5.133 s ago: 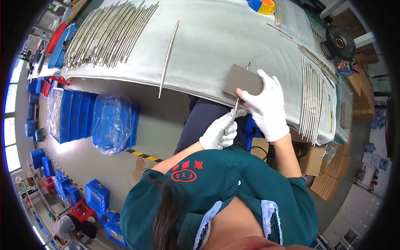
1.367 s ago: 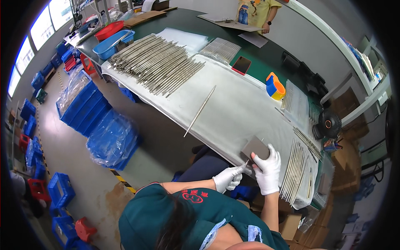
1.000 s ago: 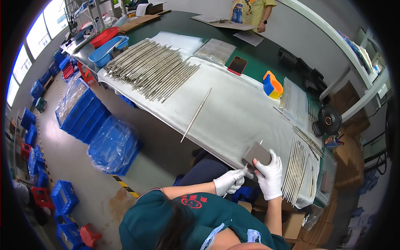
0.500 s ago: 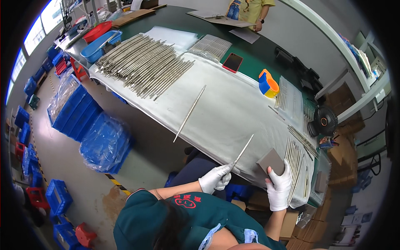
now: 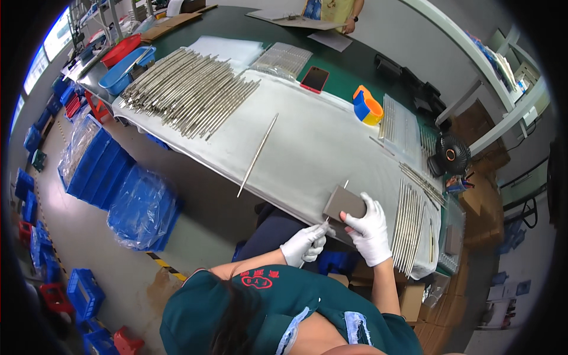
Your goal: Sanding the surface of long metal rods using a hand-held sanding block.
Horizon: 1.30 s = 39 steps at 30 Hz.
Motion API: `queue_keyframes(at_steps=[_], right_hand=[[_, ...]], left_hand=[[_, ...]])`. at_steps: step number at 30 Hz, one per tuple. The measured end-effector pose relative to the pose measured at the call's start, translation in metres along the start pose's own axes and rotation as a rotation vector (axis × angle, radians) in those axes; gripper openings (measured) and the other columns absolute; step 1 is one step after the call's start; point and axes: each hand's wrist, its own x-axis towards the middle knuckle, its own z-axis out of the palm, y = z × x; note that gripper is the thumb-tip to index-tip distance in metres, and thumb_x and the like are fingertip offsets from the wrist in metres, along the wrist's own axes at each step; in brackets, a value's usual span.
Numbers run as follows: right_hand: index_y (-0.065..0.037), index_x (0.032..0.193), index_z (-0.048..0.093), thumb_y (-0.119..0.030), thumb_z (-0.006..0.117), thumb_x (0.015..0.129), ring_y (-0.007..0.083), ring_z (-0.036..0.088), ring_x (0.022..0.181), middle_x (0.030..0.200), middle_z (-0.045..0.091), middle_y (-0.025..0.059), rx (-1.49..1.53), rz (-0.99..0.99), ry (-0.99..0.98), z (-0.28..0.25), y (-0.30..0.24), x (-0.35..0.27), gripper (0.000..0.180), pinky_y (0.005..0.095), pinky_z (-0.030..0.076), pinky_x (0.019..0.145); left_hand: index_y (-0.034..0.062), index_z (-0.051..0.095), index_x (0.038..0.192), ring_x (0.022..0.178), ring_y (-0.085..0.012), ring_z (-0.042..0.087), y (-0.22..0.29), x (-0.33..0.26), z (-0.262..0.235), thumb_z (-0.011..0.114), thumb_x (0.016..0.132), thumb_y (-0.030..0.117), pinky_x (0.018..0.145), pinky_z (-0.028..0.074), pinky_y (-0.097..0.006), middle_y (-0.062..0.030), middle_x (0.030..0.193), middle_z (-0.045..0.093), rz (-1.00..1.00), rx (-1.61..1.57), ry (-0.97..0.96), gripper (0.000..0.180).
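My left hand, in a white glove, is closed around the lower end of a thin metal rod. My right hand, gloved too, grips a grey rectangular block with the thumb at its lower edge. The block lies across the rod and hides its middle; only the tip shows past the far side. Left of my hands a single metal rod lies on the white cloth. To the right of my right hand lies a row of several similar rods.
A large pile of metal rods covers the table's far left. Behind the cloth are a red-edged phone, an orange, blue and yellow holder and a black fan. Blue crates stand on the floor at left. Another person is across the table.
My right hand has brought the grey block leftward onto the rod in my left hand. The whole view has shifted slightly, moving the table contents a little left.
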Motion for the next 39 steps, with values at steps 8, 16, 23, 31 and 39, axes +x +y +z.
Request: queue_keyframes(at_steps=[8, 16, 23, 31, 39], right_hand=[[-0.03, 0.105, 0.066, -0.011, 0.073, 0.062, 0.0389, 0.048, 0.103, 0.121, 0.048, 0.0213, 0.078, -0.011, 0.002, 0.022, -0.012, 0.029, 0.047, 0.0431, 0.041, 0.089], [-0.025, 0.107, 0.066, -0.005, 0.073, 0.061, 0.0366, 0.049, 0.107, 0.125, 0.047, 0.0208, 0.018, 0.324, 0.015, -0.026, 0.014, -0.042, 0.05, 0.0414, 0.041, 0.09], [-0.026, 0.104, 0.067, -0.01, 0.072, 0.064, 0.0372, 0.05, 0.107, 0.121, 0.05, 0.0225, 0.053, 0.094, 0.088, 0.013, -0.006, 0.01, 0.044, 0.0443, 0.038, 0.093], [-0.023, 0.103, 0.069, -0.005, 0.073, 0.061, 0.0387, 0.05, 0.108, 0.122, 0.05, 0.024, 0.015, 0.347, 0.03, -0.02, 0.021, -0.043, 0.046, 0.0432, 0.041, 0.091], [-0.03, 0.102, 0.066, -0.013, 0.074, 0.063, 0.0357, 0.053, 0.101, 0.114, 0.054, 0.0211, 0.037, -0.038, 0.101, 0.021, -0.016, 0.024, 0.044, 0.0432, 0.041, 0.089]], left_hand=[[0.01, 0.053, 0.092, 0.036, -0.0025, 0.021, 0.003, 0.008, 0.002, 0.045, 0.092, 0.051, 0.033, 0.017, -0.019, 0.0079, 0.05, 0.025, -0.004, 0.07, -0.043, 0.042], [0.0055, 0.054, 0.101, 0.038, -0.0026, 0.024, 0.001, 0.014, -0.004, 0.044, 0.095, 0.042, 0.032, 0.019, -0.018, 0.007, 0.054, 0.029, -0.11, -0.165, -0.126, 0.039], [0.0072, 0.054, 0.106, 0.041, -0.0031, 0.026, -0.003, 0.007, 0.003, 0.044, 0.095, 0.042, 0.034, 0.02, -0.018, 0.0071, 0.058, 0.032, -0.074, -0.102, -0.02, 0.038], [0.0065, 0.053, 0.113, 0.041, -0.0039, 0.025, -0.006, 0.009, -0.013, 0.041, 0.096, 0.042, 0.032, 0.021, -0.018, 0.0062, 0.054, 0.029, -0.122, -0.255, -0.191, 0.041], [0.0087, 0.054, 0.104, 0.04, -0.0033, 0.024, -0.004, 0.01, -0.011, 0.044, 0.094, 0.046, 0.034, 0.021, -0.018, 0.0072, 0.055, 0.029, -0.075, -0.16, -0.068, 0.04]])
